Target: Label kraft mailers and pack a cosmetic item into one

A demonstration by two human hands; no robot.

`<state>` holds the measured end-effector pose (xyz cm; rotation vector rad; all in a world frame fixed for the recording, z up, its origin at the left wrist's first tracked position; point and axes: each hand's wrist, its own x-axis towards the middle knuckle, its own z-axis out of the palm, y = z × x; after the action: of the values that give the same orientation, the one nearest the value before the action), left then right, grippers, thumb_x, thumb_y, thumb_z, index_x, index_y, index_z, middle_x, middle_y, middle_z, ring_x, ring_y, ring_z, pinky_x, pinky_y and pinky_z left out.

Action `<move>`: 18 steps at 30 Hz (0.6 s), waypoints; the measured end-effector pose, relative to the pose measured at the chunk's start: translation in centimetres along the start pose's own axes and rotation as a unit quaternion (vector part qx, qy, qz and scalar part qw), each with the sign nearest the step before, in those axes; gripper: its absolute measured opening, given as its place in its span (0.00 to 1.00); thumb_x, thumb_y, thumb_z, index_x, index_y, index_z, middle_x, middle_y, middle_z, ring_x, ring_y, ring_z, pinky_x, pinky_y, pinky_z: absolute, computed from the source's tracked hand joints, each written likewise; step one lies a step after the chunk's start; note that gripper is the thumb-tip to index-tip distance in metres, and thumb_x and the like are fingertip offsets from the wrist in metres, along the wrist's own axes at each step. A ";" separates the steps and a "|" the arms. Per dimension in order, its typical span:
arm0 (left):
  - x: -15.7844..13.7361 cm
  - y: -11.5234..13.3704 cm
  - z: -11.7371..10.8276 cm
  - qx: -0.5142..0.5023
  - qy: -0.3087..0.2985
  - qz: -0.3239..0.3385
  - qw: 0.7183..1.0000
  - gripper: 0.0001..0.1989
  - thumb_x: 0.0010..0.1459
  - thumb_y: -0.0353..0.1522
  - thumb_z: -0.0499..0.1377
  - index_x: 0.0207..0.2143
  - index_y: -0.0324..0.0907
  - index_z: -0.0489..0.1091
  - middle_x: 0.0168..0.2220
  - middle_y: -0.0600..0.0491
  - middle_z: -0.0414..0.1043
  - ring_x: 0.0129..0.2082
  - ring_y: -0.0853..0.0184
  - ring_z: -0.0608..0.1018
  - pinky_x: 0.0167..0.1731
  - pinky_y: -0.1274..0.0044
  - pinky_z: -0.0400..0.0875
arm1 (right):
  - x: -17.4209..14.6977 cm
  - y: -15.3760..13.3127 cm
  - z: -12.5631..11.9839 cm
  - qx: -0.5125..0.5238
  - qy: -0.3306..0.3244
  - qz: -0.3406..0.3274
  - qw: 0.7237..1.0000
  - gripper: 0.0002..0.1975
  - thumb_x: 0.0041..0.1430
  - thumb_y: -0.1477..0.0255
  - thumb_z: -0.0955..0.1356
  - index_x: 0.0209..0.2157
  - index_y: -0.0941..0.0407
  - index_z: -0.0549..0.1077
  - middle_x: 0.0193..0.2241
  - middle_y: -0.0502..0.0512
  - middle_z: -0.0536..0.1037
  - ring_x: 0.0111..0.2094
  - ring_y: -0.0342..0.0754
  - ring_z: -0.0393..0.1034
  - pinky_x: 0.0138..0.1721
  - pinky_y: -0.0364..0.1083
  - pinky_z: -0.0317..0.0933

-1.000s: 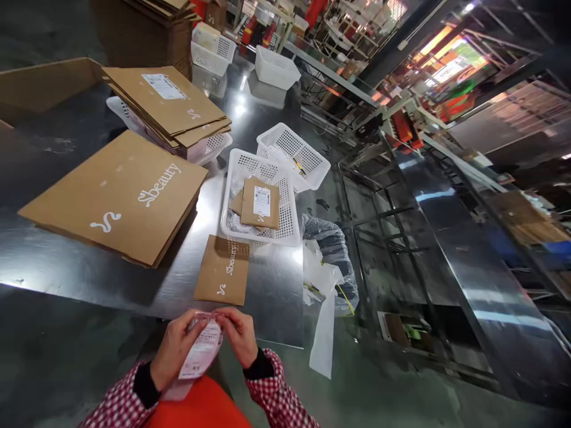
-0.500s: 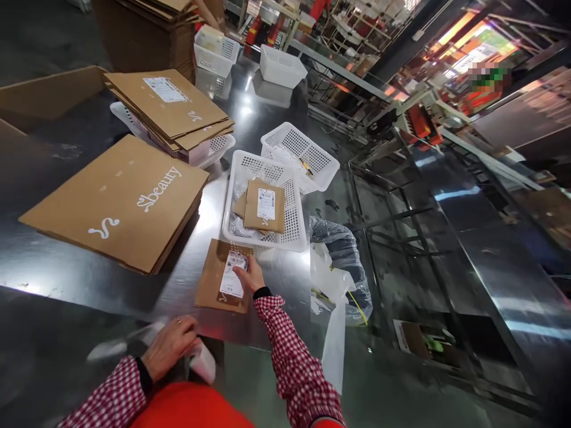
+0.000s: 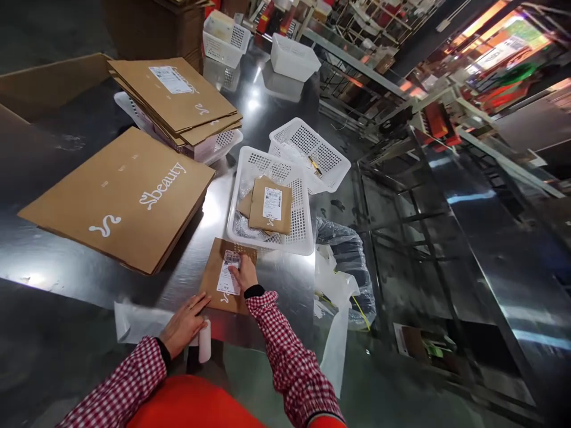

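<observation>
A small brown cardboard mailer (image 3: 211, 285) lies flat near the table's front edge, with a printed white label (image 3: 228, 273) on it. My right hand (image 3: 247, 274) rests on the mailer and the label's right side, thumb and fingers apart. At the mailer's lower left corner, the stretched fingertips of my left hand (image 3: 185, 324) touch the cardboard. A white roll (image 3: 204, 343) sits under that hand's thumb side, seemingly held there; its grip is partly hidden. From the hand a pale strip (image 3: 139, 321) trails to the left.
Behind the mailer, a white perforated basket (image 3: 307, 229) holds labelled packets (image 3: 270, 208). Another basket (image 3: 341, 169) adjoins it. Large cardboard stacks (image 3: 111, 202) stand left. A plastic-lined bin (image 3: 357, 255) with white waste strips stands past the table's right edge.
My left hand has moved up and right with the roll, its fingertips now on the mailer. My right hand has shifted slightly left on the mailer. The view has shifted a little.
</observation>
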<state>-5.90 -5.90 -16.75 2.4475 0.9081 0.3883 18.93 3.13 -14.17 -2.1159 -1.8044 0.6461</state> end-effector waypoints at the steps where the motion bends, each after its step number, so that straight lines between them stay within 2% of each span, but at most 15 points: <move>1: 0.0 0.0 0.0 0.000 -0.001 -0.004 1.000 0.14 0.61 0.29 0.57 0.22 0.40 0.71 0.62 0.47 0.64 0.63 0.56 0.64 0.58 0.61 0.67 | -0.1 -0.3 -0.2 -0.014 -0.006 0.004 1.000 0.20 0.56 0.71 0.68 0.50 0.61 0.65 0.45 0.65 0.73 0.47 0.57 0.69 0.46 0.53 0.65; 4: 0.0 0.0 0.3 0.002 -0.003 -0.020 1.000 0.15 0.62 0.29 0.56 0.22 0.40 0.71 0.63 0.49 0.63 0.64 0.57 0.62 0.59 0.61 0.65 | -0.5 -1.5 -0.9 -0.064 -0.035 0.026 0.997 0.20 0.60 0.71 0.66 0.52 0.62 0.64 0.46 0.66 0.72 0.49 0.57 0.68 0.45 0.51 0.64; 7: 0.0 0.0 0.4 0.002 -0.009 -0.026 1.000 0.15 0.62 0.28 0.56 0.22 0.40 0.71 0.62 0.49 0.64 0.63 0.57 0.64 0.59 0.61 0.66 | -1.1 -2.5 -1.5 -0.110 -0.051 0.057 0.991 0.19 0.63 0.67 0.64 0.54 0.58 0.64 0.47 0.63 0.72 0.46 0.56 0.70 0.40 0.49 0.65; 10: 0.1 0.2 0.4 0.001 -0.016 -0.026 1.000 0.13 0.61 0.28 0.56 0.23 0.40 0.72 0.62 0.47 0.64 0.62 0.56 0.65 0.58 0.60 0.67 | -1.3 -2.2 -2.0 -0.120 -0.047 0.084 0.988 0.23 0.64 0.62 0.63 0.58 0.54 0.61 0.51 0.63 0.69 0.45 0.56 0.71 0.37 0.49 0.65; 13: 0.2 0.3 0.2 0.004 -0.019 -0.033 0.999 0.13 0.61 0.27 0.56 0.23 0.40 0.72 0.62 0.46 0.64 0.62 0.55 0.65 0.58 0.59 0.67 | -0.7 -0.7 -2.9 -0.075 -0.017 0.160 0.984 0.34 0.58 0.59 0.68 0.62 0.56 0.58 0.56 0.69 0.64 0.47 0.60 0.70 0.40 0.52 0.65; 15: 0.3 0.5 0.0 0.007 -0.020 -0.037 0.999 0.13 0.61 0.27 0.56 0.24 0.40 0.72 0.62 0.46 0.64 0.62 0.55 0.65 0.58 0.58 0.67 | -0.4 0.4 -3.2 -0.056 0.029 0.192 0.979 0.31 0.60 0.63 0.66 0.61 0.61 0.59 0.53 0.72 0.67 0.47 0.62 0.70 0.44 0.55 0.64; 17: 0.3 0.6 -0.1 0.003 -0.022 -0.036 0.999 0.12 0.61 0.26 0.56 0.24 0.40 0.72 0.63 0.47 0.63 0.63 0.56 0.64 0.58 0.58 0.67 | -0.5 0.7 -2.8 -0.056 0.079 0.173 0.980 0.24 0.64 0.69 0.59 0.58 0.64 0.64 0.50 0.72 0.71 0.50 0.62 0.67 0.49 0.58 0.61; 18: 0.3 0.6 -0.1 -0.002 -0.023 -0.036 0.999 0.11 0.60 0.26 0.57 0.24 0.40 0.72 0.63 0.48 0.62 0.63 0.56 0.64 0.58 0.58 0.67 | -0.9 0.6 -2.3 -0.057 0.088 0.141 0.984 0.22 0.64 0.71 0.57 0.57 0.63 0.65 0.50 0.71 0.71 0.52 0.61 0.66 0.53 0.59 0.58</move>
<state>-5.44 -6.05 -16.28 2.4016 0.9724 0.3071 20.48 2.36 -12.35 -2.4463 -1.4960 0.4080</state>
